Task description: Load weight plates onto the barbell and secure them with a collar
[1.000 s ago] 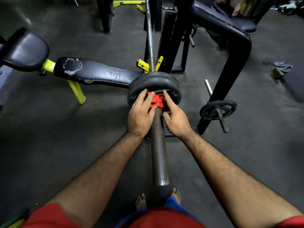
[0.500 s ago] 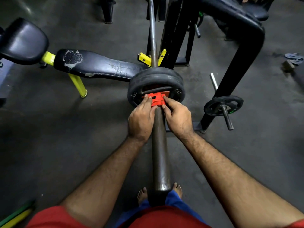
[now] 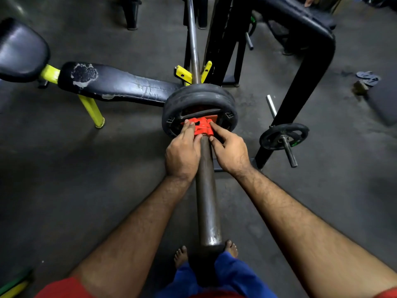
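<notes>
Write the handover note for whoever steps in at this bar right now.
Left hand: fingers on the red collar, left side.
Right hand: fingertips pinching the collar's right side.
Weight plates are on the barbell sleeve; the collar sits on the sleeve against the outer plate.
Done: plates loaded, collar slid up.
Left: whether the collar is locked cannot be told; clamp it and check it holds.

Red collar [image 3: 200, 127] partly covered by fingers [image 3: 189, 130] of both hands, its latch state unreadable; barbell [image 3: 207, 190] far end cut off at top edge; plate [image 3: 199, 97] markings too small to read, plate count unclear; bench [image 3: 120, 84] headrest cut off at left; green-yellow object [image 3: 12, 286] near left cropped.
</notes>
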